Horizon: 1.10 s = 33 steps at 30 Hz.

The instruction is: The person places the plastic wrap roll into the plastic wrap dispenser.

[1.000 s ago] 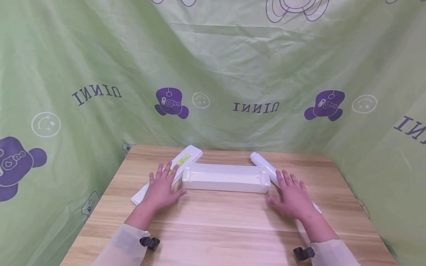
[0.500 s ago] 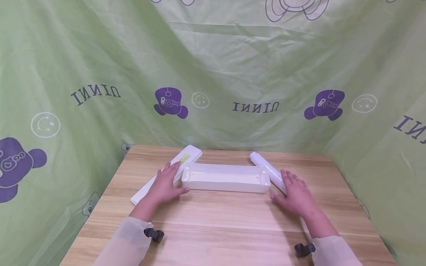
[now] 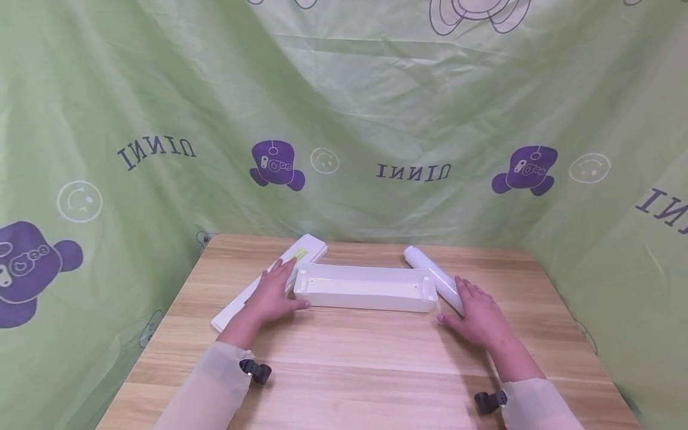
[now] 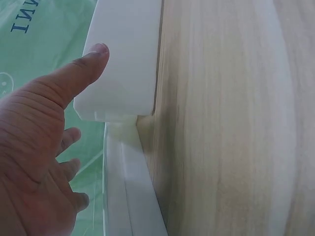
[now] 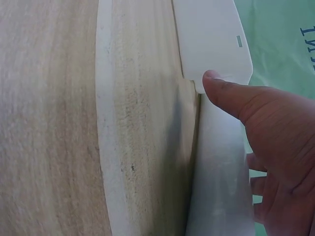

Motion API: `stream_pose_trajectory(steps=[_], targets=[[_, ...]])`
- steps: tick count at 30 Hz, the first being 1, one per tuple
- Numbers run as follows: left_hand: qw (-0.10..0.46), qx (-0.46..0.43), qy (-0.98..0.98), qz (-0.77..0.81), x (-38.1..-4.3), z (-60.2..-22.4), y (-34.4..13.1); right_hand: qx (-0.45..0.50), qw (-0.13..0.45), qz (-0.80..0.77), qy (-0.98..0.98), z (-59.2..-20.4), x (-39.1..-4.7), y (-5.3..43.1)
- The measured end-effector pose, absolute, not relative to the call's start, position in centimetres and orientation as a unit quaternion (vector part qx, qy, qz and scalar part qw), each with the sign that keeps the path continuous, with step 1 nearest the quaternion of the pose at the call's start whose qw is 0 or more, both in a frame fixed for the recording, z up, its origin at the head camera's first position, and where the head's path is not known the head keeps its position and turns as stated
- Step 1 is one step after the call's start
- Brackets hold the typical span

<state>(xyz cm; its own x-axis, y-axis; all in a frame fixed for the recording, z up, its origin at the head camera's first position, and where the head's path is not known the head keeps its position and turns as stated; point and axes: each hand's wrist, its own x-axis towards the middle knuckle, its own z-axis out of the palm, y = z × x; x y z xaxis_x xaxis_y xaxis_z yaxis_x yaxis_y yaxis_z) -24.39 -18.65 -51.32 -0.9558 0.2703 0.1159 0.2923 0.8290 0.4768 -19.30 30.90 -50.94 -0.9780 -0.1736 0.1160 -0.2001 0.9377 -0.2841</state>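
Observation:
A long white open-topped box [image 3: 365, 300] lies crosswise on the wooden table. My left hand [image 3: 270, 300] is at its left end, fingers spread over a narrow white lid [image 3: 312, 246] with a yellow-green label. In the left wrist view the left thumb overlaps the corner of the box [image 4: 125, 54], and the other fingers stay apart below it. My right hand [image 3: 480, 316] is at the box's right end, above a glossy white roll [image 3: 430, 269] that looks like cling film. In the right wrist view its thumb tip overlaps the box end [image 5: 214, 39], beside the roll [image 5: 216, 177].
The wooden table [image 3: 355, 370] reaches back to a green patterned curtain [image 3: 344, 209], which hangs behind and along both sides. Both the lid and the roll lie slanted, with their far ends behind the box ends. Each sleeve carries a small black camera [image 3: 257, 371].
My left hand has moved slightly right and its fingers have drawn closer together by the box end. My right hand's fingers have also come closer together. Box, lid and roll stay in place.

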Motion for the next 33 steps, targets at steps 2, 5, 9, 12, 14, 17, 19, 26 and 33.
stream_pose_trajectory(steps=[2, 5, 9, 12, 14, 17, 19, 26, 33], targets=[[0.022, -0.153, -0.954, -0.256, -24.6, -51.4, -18.6, 0.092, 0.039, 0.151, -0.983, -51.1, -19.4, 31.0], [0.021, -0.159, -0.952, -0.26, -24.9, -51.5, -18.5, 0.085, 0.031, 0.154, -0.984, -51.2, -19.5, 31.0], [0.022, -0.167, -0.949, -0.266, -25.1, -51.4, -18.3, 0.074, 0.021, 0.159, -0.984, -51.2, -19.7, 30.9], [0.021, -0.17, -0.948, -0.27, -25.3, -51.3, -18.1, 0.067, 0.014, 0.164, -0.984, -51.3, -19.9, 30.9], [0.02, -0.17, -0.948, -0.269, -25.4, -51.3, -18.0, 0.061, 0.01, 0.168, -0.984, -51.3, -20.0, 30.9], [0.016, -0.17, -0.947, -0.273, -25.5, -51.3, -17.9, 0.057, 0.006, 0.167, -0.984, -51.5, -20.1, 31.0], [0.014, -0.17, -0.946, -0.274, -25.5, -51.2, -17.8, 0.054, 0.008, 0.164, -0.985, -51.5, -20.2, 31.0], [0.008, -0.167, -0.947, -0.274, -25.6, -51.2, -17.8, 0.033, 0.008, 0.161, -0.986, -51.7, -20.2, 30.9], [0.016, -0.16, -0.947, -0.278, -26.0, -51.7, -17.9, 0.021, 0.008, 0.173, -0.985, -52.0, -20.4, 31.0]])
